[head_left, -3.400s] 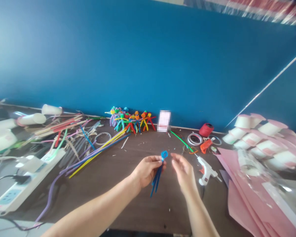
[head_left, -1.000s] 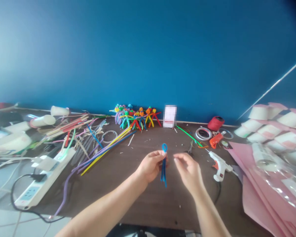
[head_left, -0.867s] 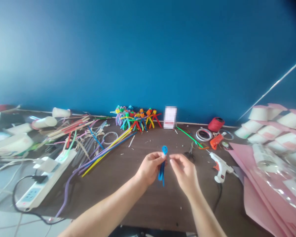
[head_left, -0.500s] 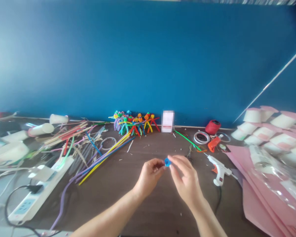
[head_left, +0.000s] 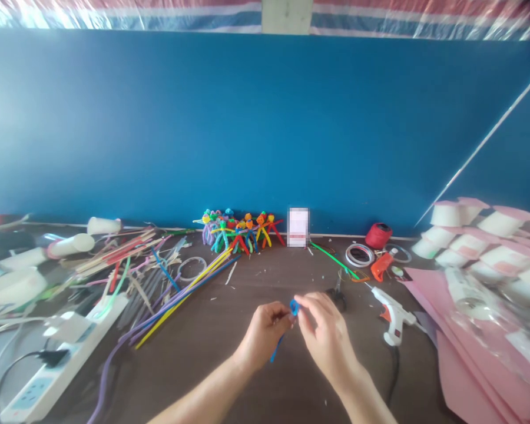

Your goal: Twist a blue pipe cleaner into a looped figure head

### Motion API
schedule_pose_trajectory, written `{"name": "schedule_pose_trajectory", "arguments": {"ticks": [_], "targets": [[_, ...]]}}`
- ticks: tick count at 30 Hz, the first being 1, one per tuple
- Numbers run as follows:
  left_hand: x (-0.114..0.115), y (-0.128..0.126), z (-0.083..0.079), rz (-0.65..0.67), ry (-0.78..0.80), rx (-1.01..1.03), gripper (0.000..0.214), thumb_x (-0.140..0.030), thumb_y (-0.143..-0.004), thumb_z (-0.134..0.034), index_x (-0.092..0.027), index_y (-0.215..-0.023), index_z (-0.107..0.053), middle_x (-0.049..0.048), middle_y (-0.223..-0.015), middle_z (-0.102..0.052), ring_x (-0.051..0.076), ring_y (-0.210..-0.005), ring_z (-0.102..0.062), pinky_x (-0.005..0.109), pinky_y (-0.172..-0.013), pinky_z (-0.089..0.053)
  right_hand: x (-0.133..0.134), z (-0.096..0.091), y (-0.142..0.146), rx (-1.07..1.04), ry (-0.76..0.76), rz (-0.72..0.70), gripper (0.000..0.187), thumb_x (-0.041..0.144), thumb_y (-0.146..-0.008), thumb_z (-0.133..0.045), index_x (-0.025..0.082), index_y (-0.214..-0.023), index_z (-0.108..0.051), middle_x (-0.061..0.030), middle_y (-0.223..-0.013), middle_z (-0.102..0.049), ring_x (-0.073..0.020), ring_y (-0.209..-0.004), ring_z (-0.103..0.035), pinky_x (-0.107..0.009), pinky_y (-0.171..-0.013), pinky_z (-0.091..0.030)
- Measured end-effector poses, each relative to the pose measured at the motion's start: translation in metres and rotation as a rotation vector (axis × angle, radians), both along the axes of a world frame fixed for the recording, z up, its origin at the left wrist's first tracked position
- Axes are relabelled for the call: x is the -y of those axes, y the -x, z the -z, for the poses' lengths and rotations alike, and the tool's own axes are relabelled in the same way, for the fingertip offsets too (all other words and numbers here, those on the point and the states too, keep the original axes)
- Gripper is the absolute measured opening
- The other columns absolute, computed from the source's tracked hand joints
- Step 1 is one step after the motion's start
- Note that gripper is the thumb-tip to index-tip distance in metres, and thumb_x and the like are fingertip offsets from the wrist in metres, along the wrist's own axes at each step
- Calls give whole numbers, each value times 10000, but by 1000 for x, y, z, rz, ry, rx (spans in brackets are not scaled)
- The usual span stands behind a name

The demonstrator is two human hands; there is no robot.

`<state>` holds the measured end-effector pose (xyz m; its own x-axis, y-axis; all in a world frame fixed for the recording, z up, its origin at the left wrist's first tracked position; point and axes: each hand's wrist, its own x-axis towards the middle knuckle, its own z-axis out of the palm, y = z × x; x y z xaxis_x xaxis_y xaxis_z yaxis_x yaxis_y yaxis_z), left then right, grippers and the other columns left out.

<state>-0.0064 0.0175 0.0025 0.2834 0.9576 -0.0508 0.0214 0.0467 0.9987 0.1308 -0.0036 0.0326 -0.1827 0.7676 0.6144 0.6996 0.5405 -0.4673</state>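
Note:
Between my two hands is a blue pipe cleaner [head_left: 294, 307], coiled at its upper end into a small ring. Its straight tail hangs below my left hand [head_left: 270, 328], whose thumb and fingers pinch the coil from the left. From the other side, the thumb and fingertips of my right hand [head_left: 324, 328] close on the same coil. Both hands are held above the dark tabletop. Behind them, against the blue wall, stands a group of small pipe-cleaner figures [head_left: 247, 232] in several colours.
Loose yellow, blue and purple pipe cleaners [head_left: 183, 300] lie left, beside a white power strip [head_left: 39, 383]. To the right are a white glue gun [head_left: 395, 315], scissors [head_left: 337, 294], tape rolls [head_left: 360, 255], pink sheets [head_left: 472, 365] and stacked white cups [head_left: 481, 235].
The view has tilted up, showing more above the wall. My hands remain together on the blue coil, and its straight tail now shows below my left hand.

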Motion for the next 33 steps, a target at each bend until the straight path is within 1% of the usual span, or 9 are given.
{"name": "schedule_pose_trajectory", "arguments": {"ticks": [6,13,17,24,27,29,31,33], "targets": [[1,-2,0,-23,15,36,303,-422,-666,-614,-140,-561,-571,-21,-526,-446,89,-515,-362,200,-505,-289,0,-1,2,13,-47,10,234,75,-798,-413,191,-937,-561,-63,-772,-592,-198,-763,-573,-359,-683,-488],[3,-2,-1,-50,6,40,263,-373,-683,-603,-142,-561,-569,-22,-523,-451,90,-519,-359,206,-512,-283,-1,-1,2,11,-40,0,226,56,-798,-412,183,-920,-554,-59,-762,-590,-191,-755,-572,-351,-681,-486],[3,-3,-3,-70,37,56,267,-379,-657,-628,-148,-536,-568,-18,-507,-460,93,-502,-371,208,-504,-290,-3,1,4,-21,-60,0,232,48,-777,-430,188,-894,-574,-48,-741,-600,-183,-732,-586,-330,-667,-494],[3,-5,0,-88,77,73,277,-374,-626,-663,-145,-502,-570,-19,-484,-472,91,-492,-384,204,-493,-289,-3,6,4,-69,-24,-7,236,65,-784,-434,195,-893,-597,-55,-753,-619,-189,-744,-599,-332,-677,-504],[0,-3,-3,-103,122,136,269,-377,-638,-659,-134,-545,-594,-17,-499,-495,84,-492,-393,198,-486,-281,-4,10,0,-165,59,32,242,133,-795,-464,185,-1001,-582,-75,-847,-642,-191,-791,-613,-330,-716,-510],[-3,-2,-8,-131,198,236,238,-360,-640,-666,-130,-601,-615,-11,-538,-531,79,-509,-422,188,-498,-296,-5,14,-2,-257,182,50,271,195,-800,-484,164,-1059,-558,-88,-892,-650,-195,-801,-621,-330,-725,-509],[-7,0,-13,-150,290,369,201,-327,-632,-681,-134,-652,-626,5,-616,-576,86,-565,-474,182,-539,-336,-6,17,-1,-352,344,1,239,250,-806,-488,148,-997,-587,-90,-867,-663,-204,-790,-628,-322,-710,-507],[-10,2,-16,-149,387,491,174,-290,-621,-693,-143,-688,-630,17,-693,-601,99,-626,-512,190,-577,-373,-6,19,4,-453,511,-99,222,294,-812,-481,143,-886,-626,-82,-815,-674,-208,-765,-632,-310,-689,-501]]}}
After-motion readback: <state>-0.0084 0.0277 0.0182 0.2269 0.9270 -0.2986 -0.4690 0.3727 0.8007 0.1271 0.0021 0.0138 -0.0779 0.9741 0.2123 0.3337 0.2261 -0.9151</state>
